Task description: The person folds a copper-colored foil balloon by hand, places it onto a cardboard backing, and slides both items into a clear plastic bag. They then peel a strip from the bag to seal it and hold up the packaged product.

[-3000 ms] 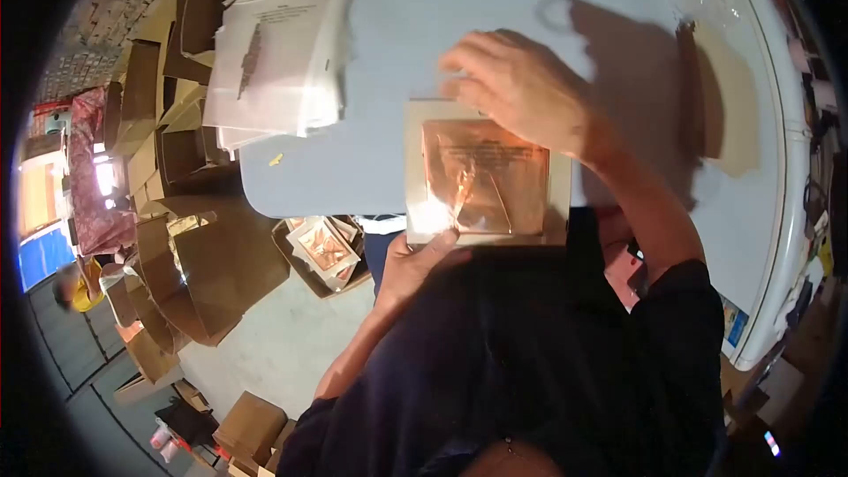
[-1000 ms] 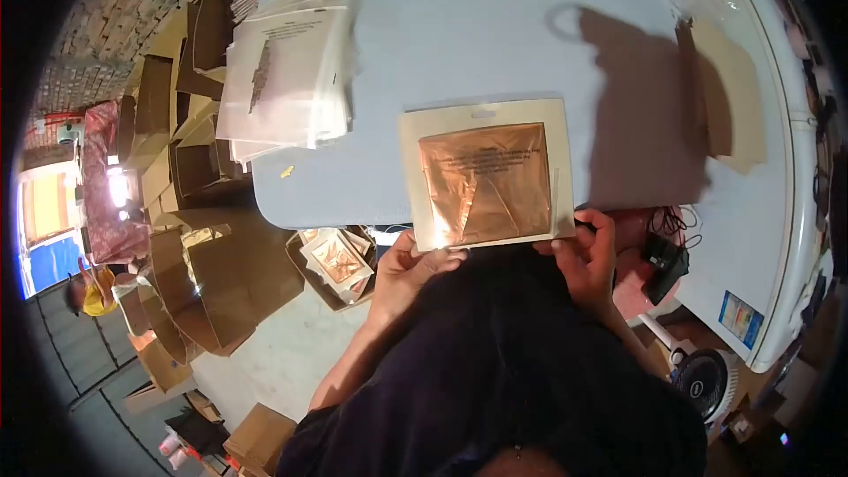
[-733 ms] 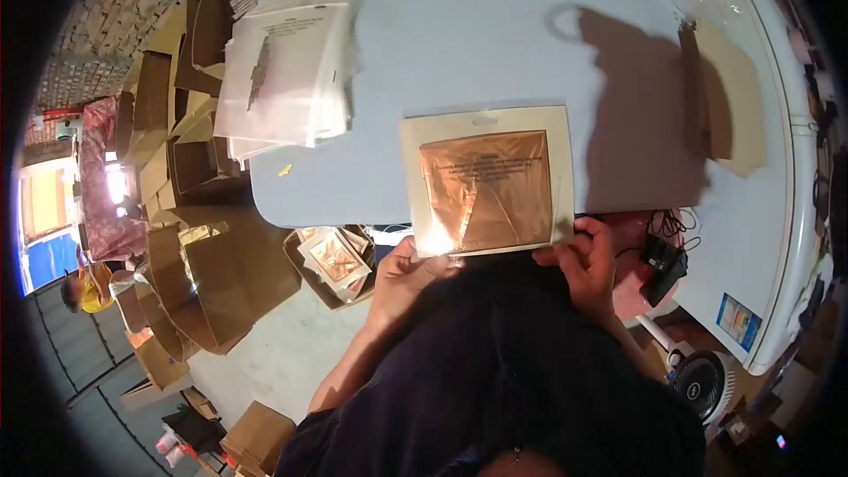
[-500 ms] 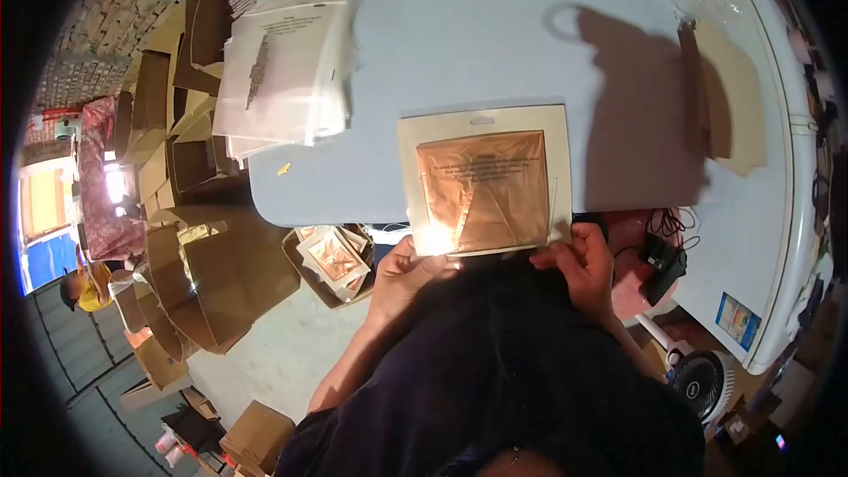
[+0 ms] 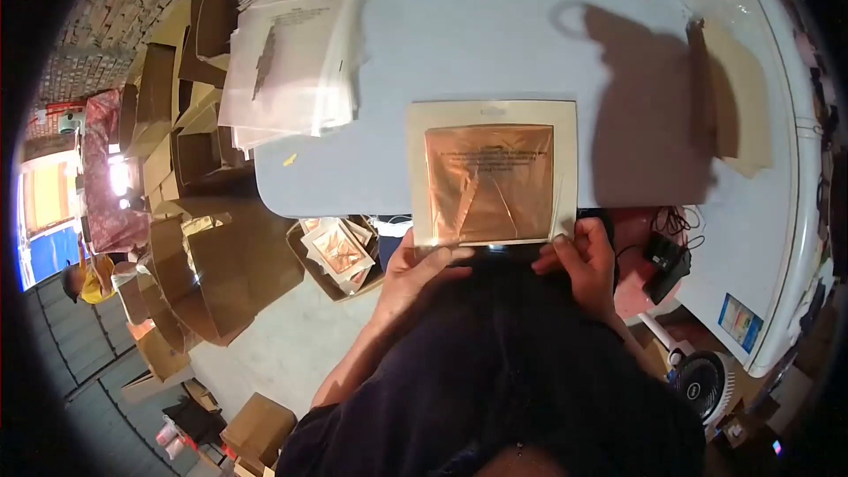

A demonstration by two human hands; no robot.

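A square cream card with a copper-coloured, shiny foil panel [image 5: 491,199] lies at the table's near edge, apparently inside a clear bag with small dark printed text. My left hand [image 5: 413,276] is closed at its lower left corner, thumb along the bottom edge. At the lower right corner, my right hand [image 5: 583,258] pinches the edge between thumb and curled fingers. A stack of clear printed plastic bags [image 5: 296,62] lies on the table at the upper left.
Below the pale table [image 5: 459,26], an open box [image 5: 340,256] holds several similar foil cards. Large cardboard boxes [image 5: 221,256] stand at left. At right are brown card sheets [image 5: 738,106], a black adapter with cables [image 5: 664,265] and a fan [image 5: 700,386]. A person in yellow [image 5: 95,283] is far left.
The whole view has shifted slightly to the right. The foil card has moved a little up and sits straighter, still held at both lower corners.
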